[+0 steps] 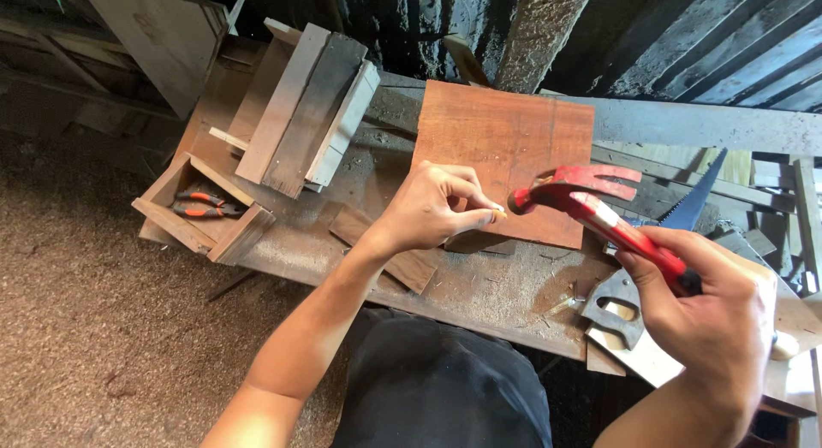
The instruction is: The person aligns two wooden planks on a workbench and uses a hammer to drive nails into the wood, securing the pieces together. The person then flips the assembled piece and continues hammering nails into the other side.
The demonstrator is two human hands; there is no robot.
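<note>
Red hammer (599, 210) up, nail pinched at the board's edge!
Right hand (711, 315) is clamped on the handle; left hand (428, 210), fingertips together, pinches a small nail (497, 213) on the reddish board (505, 153) lying on the tabletop (479, 285), handsaw (651, 268) beside.

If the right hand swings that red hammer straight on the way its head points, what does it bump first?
Probably the left hand's fingertips, pinched where a nail would sit on the reddish board; the nail itself is too small to see. The hammer in the right hand faces them, though depth is unclear.
</note>
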